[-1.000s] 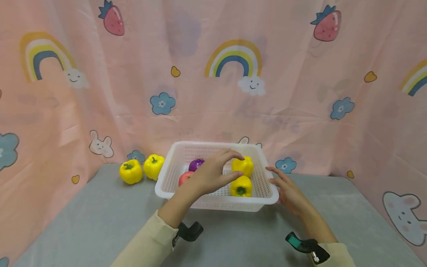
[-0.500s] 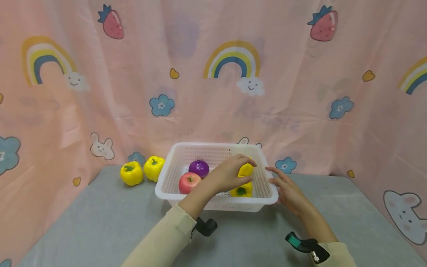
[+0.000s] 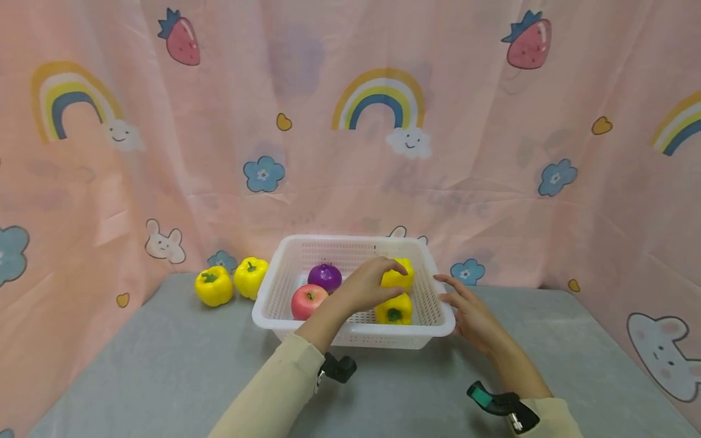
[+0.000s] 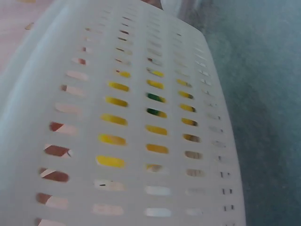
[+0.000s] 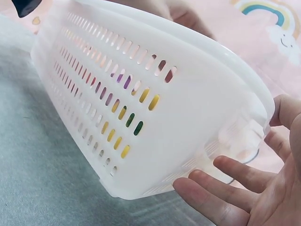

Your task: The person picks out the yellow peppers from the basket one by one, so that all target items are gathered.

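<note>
A white perforated plastic basket point(image 3: 378, 329) stands on the table. Inside at its right end lie two yellow bell peppers: a farther one point(image 3: 408, 271) and a nearer one point(image 3: 395, 311) whose green stem faces the person. My left hand point(image 3: 364, 286) is over the basket, fingers and thumb bent apart in front of the farther pepper, partly covering it; contact is unclear. At the basket's right end, my right hand point(image 3: 475, 317) touches the rim and outer wall with its extended fingers point(image 5: 218, 188). Left of my left hand, a red apple point(image 3: 308, 302) and a purple onion point(image 3: 325, 277) lie in the basket.
Two more yellow bell peppers, one point(image 3: 214, 286) at far left and another point(image 3: 250, 278) against the basket's left side, sit on the grey table point(image 3: 164, 365). A pink patterned curtain point(image 3: 350, 194) hangs behind. Each wrist carries a black camera mount point(image 3: 338, 368).
My left hand moved right across the far pepper, uncovering the apple and onion, then drew back slightly left. The right hand and basket stayed in place.
</note>
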The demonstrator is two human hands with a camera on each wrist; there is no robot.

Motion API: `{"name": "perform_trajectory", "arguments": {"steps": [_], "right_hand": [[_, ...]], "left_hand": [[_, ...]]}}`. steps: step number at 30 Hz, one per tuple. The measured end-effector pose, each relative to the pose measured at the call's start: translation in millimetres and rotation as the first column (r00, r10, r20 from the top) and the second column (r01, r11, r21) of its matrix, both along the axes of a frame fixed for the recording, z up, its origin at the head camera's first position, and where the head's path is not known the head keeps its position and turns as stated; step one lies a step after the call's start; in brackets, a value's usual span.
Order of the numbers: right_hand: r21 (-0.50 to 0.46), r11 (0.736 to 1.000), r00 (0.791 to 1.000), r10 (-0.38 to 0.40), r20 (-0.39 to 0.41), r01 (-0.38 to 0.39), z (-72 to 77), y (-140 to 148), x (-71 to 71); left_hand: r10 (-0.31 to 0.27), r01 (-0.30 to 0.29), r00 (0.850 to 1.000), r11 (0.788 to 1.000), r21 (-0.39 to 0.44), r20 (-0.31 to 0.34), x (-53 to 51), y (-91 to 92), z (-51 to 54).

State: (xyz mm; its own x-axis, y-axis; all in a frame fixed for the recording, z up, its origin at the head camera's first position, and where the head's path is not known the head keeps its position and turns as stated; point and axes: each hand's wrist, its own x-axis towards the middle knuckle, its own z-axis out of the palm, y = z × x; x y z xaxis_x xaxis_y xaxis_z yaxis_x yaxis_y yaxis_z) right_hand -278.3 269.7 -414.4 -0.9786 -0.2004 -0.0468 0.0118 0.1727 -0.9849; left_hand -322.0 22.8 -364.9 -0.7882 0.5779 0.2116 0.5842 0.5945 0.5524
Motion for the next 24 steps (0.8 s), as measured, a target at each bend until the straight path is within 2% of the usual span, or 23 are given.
{"name": "perform_trajectory", "arguments": {"steps": [5, 11, 18, 24], "right_hand": [[-0.006, 1.0, 1.0, 0.006, -0.005, -0.006, 0.6, 0, 0.6], [0.0, 1.0, 1.0, -0.006, -0.001, 0.006, 1.7, -2, 1.3], [-0.01, 1.0, 1.0, 0.009, -0.012, -0.009, 1.4, 0, 2.1], [-0.01, 1.0, 1.0, 0.002, 0.004, -0.002, 2.1, -1, 2.0]], "left_hand": [[-0.011, 0.012, 1.0, 1.0, -0.016, 0.021, -4.7, 1.1, -7.5], [-0.031, 0.033, 0.999, 0.998, -0.048, 0.043, -6.6, 1.7, -11.2], [-0.013, 0.018, 0.993, 0.999, -0.043, 0.121, -6.8, 1.3, -12.9], [0.001, 0.006, 0.99, 0.999, -0.051, 0.138, -7.9, 1.5, -13.7]]}}
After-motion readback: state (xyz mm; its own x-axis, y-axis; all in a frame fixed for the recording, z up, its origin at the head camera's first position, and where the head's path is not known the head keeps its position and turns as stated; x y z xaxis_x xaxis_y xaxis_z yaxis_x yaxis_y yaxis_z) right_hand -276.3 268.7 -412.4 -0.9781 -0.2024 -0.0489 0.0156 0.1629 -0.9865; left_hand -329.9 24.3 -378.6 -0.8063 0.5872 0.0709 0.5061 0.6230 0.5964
